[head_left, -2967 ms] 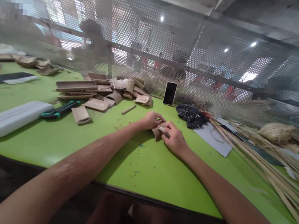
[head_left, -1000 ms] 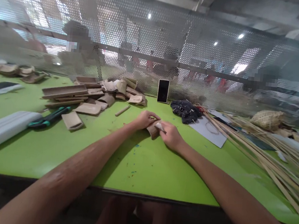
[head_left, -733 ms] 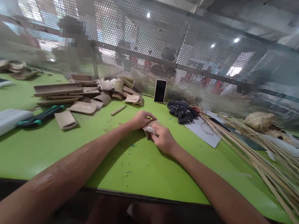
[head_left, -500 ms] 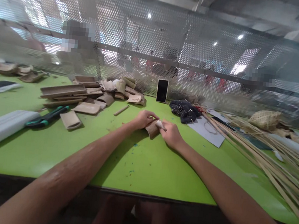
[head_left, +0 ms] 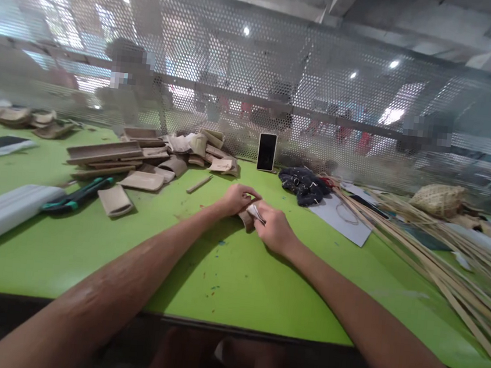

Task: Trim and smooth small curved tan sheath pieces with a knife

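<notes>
One brown piece (head_left: 247,222) on the table (head_left: 252,290) here: left hand (head_left: 238,201) gripping its far side, right hand (head_left: 276,227) clamped on one white scrap (head_left: 254,210) against it! Beyond, one stick (head_left: 199,184) lies flat, one phone (head_left: 267,152) stands upright.

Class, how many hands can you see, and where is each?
2: the left hand, holding the curved brown piece; the right hand, beside it, gripping something white. Others behind the mesh may be hidden.

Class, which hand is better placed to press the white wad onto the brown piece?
Right hand, probably: it holds the white wad, while the left hand is on the brown piece.
</notes>
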Demonstrator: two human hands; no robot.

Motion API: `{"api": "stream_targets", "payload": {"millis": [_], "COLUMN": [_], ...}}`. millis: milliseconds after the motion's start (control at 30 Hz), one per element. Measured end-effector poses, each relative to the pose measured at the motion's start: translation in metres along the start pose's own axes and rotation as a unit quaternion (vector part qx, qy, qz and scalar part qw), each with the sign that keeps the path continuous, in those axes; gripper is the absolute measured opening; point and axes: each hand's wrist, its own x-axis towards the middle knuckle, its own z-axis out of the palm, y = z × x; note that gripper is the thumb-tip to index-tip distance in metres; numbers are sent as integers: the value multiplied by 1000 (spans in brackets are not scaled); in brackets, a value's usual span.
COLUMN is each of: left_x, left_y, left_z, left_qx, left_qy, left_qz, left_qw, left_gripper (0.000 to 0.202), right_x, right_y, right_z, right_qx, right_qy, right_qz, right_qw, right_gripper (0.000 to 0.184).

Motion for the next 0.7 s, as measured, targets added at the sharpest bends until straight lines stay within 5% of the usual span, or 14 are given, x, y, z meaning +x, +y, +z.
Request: {"api": "stream_targets", "payload": {"millis": [167, 367, 533, 700], "left_x": [1, 1, 1, 3], "left_y": [-3, -2, -4, -6], "left_z": [1, 1, 3, 4], "left_qx": [-2, -7, -8, -18], "left_qy": [6, 3, 8, 5], "left_qz": [-2, 3, -17, -12], "left_qw": [1000, 1000, 1000, 1000], "left_gripper": [39, 41, 39, 39], "right_x": [3, 2, 4, 2], "right_y": [3, -4, -4, -4], "right_z": [-1, -1, -1, -2], "right_qx": [-88, -84, -124, -52], "right_qy": [33, 3, 9, -22], "right_qz": [90, 44, 103, -31], "right_qw": [992, 995, 987, 998], "right_gripper": [14, 16, 17, 14]}}
